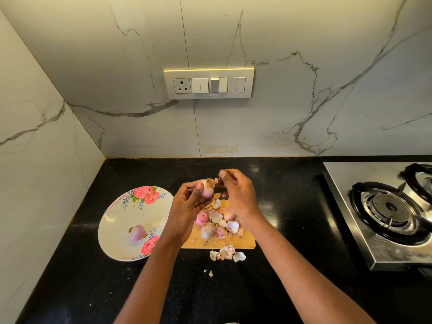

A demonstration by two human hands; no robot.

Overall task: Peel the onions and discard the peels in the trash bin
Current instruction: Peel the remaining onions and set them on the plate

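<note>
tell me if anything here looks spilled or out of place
Yes. Some peels have spilled off the board onto the black counter at its near edge, with smaller scraps closer to the person. The rest lie piled on the board. No trash bin is in view.

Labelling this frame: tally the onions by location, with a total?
Pale pink onion gripped in the left hand, right hand pinching its skin: 1
Peeled pink onion on the floral white plate: 1
Unpeeled onions on the wooden cutting board: 3
Total: 5
</note>
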